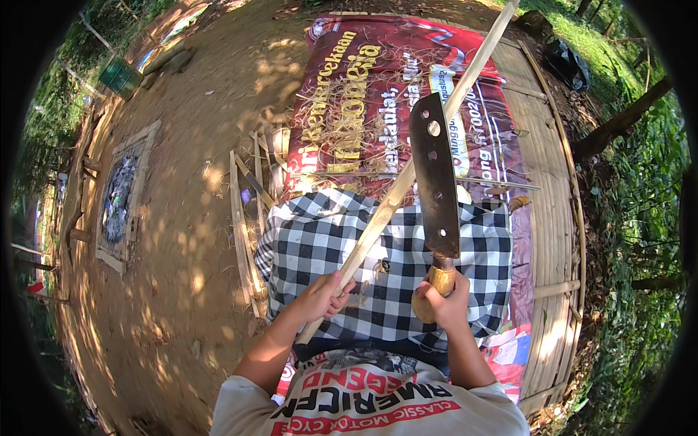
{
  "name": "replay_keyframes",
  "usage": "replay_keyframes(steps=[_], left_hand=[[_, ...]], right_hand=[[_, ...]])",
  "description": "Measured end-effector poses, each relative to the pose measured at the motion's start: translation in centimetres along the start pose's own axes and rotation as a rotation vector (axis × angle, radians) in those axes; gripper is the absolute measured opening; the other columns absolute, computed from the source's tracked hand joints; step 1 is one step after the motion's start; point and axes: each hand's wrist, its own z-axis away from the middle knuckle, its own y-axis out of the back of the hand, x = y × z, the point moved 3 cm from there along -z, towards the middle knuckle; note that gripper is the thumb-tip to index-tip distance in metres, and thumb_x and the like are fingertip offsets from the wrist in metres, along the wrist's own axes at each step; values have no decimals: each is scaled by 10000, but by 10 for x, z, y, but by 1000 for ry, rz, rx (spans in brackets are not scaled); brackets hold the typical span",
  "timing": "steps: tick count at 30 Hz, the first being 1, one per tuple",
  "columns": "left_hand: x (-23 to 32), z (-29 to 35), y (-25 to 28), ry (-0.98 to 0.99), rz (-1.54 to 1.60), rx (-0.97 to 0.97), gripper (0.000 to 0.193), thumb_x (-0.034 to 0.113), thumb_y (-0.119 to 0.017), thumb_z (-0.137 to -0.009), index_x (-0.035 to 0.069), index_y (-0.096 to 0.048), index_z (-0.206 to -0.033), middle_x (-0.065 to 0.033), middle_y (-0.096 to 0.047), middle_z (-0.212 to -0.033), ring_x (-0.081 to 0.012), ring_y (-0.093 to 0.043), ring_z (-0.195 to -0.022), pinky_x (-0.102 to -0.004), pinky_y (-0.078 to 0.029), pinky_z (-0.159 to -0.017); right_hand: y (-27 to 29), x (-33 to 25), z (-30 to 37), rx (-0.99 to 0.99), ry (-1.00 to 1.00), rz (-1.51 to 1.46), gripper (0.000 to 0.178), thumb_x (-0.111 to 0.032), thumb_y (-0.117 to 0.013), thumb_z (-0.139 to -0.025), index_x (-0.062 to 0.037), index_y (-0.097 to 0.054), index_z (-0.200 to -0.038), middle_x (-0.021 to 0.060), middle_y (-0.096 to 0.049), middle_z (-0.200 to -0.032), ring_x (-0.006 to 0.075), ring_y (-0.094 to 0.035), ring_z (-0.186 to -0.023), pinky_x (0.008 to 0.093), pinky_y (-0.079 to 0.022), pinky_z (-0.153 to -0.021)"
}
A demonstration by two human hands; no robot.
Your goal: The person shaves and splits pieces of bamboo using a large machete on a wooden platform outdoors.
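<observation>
Our left hand [323, 298] grips the pale wood strip [380, 221], likely light, stiff, splintery, best held near-end, slanting toward the banner [342, 94]'s far right corner, while our right hand [447, 299] holds the probably blade-heavy knife [438, 176] by its handle [441, 281].

Lettering [355, 94] marks the red banner [407, 30] and white shirt [476, 416].

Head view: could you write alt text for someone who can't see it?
A person's right hand grips a broad, perforated machete by its wooden handle; the left hand holds a long pale wooden strip. A checkered cloth covers their lap, before a shavings-strewn red banner.
</observation>
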Motion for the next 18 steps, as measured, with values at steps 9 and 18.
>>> replay_keyframes(steps=[9, 18], left_hand=[[-9, 8, 13, -102, 79, -106, 547, 651, -310, -924, 115, -372, -836, 68, -272, -571, -26, -220, -450, -194, -185, -395], [17, -5, -1, -271, 183, -216, 489, 593, -482, -893, 130, -345, -816, 62, -287, -565, -31, -257, -429, -190, -217, -376]], right_hand=[[-7, -6, -5, 89, -41, -231, 87, 6, -614, -760, 21, -534, -790, 64, -579, -669, 141, -584, -581, 288, -481, -574], [-13, 13, 4, 69, -83, -172, 119, -24, -643, -767, 16, -536, -797, 61, -578, -663, 137, -589, -581, 287, -480, -567]])
